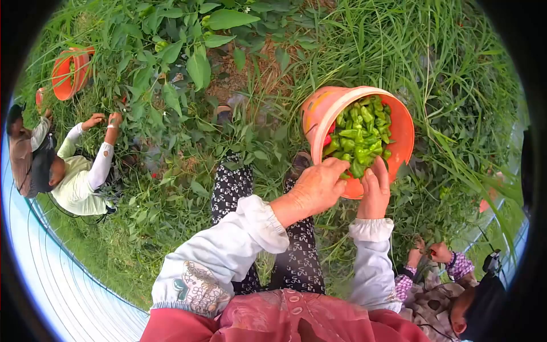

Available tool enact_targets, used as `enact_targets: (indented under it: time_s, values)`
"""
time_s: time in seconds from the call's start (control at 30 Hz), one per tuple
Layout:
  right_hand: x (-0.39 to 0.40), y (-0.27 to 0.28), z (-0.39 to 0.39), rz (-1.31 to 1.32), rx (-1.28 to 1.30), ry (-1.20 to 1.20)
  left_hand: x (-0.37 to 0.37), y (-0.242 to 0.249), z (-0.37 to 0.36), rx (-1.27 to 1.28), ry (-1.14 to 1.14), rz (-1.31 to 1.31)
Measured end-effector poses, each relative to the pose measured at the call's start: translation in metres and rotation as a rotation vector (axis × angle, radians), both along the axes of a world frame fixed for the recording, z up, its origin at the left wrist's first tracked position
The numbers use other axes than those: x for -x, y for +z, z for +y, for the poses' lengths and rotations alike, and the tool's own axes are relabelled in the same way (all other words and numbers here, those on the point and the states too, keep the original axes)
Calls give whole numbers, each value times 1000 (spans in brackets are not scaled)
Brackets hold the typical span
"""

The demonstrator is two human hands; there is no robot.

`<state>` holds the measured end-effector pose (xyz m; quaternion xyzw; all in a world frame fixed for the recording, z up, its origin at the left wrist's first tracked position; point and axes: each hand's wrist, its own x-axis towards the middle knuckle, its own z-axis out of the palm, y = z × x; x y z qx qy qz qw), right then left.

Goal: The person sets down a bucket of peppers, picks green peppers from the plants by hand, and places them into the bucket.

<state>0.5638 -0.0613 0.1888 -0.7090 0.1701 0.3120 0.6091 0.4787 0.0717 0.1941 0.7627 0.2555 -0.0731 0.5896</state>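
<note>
An orange bucket leans among the plants in front of me, its mouth tilted my way. Many green peppers lie inside it, with a red one at the left side. My left hand is at the bucket's near rim, fingers bent together over the lowest peppers; what its fingertips hold is too small to tell. Just right of it, my right hand reaches up into the bucket's mouth, its fingers close together at the peppers. Whether it grips one is hidden.
Leafy pepper plants and tall grass surround my legs. At the left are two people and another orange bucket. A third person works at the lower right. Pale plastic sheeting edges the lower left.
</note>
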Motion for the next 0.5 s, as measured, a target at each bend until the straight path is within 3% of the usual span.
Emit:
enact_targets:
  time_s: [0.13, 0.2, 0.23, 0.3, 0.43, 0.5]
  values:
    - [7, -14, 1, -135, 39, -173, 8, -32, 49, 1, 2, 50]
    - [17, -10, 10, -188, -74, -21, 13, -49, 83, 9, 71, 172]
    - [27, -12, 20, -174, -74, -34, 19, -67, 101, -11, 80, 245]
    - [55, -14, 47, 109, -211, 124, 36, -116, 141, -176, 14, 327]
    - [119, -54, 75, 365, -308, 293, 92, -250, 228, -142, 366, 526]
    - [144, -71, 82, 432, -305, 322, 96, -269, 259, 64, 690, 615]
